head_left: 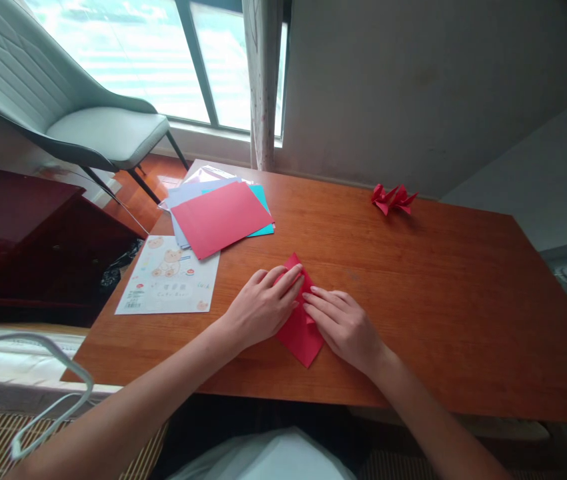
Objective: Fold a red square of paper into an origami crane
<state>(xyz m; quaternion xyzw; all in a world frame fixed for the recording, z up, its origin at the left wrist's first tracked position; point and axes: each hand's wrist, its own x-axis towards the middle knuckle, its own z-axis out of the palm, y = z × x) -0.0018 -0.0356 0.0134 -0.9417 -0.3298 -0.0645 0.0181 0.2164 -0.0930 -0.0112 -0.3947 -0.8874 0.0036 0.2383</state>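
A folded piece of red origami paper [305,347] lies in a slim diamond shape near the front edge of the wooden table. My left hand [266,303] holds its upper left side, fingers together and bent over the paper. From the right, my right hand [346,327] grips a small raised fold at the middle, its fingertips close to those of my left hand. Both thumbs are hidden, and the hands cover part of the paper. Farther back on the table stand red folded paper figures [392,199], pointed like origami cranes.
A red sheet [223,219] tops a stack of coloured paper at the table's far left. Beside it lies a white bear-printed sheet [168,277]. The wooden table [443,293] meets the wall behind. A grey chair [108,130] stands by the window; a white cable [81,370] loops at lower left.
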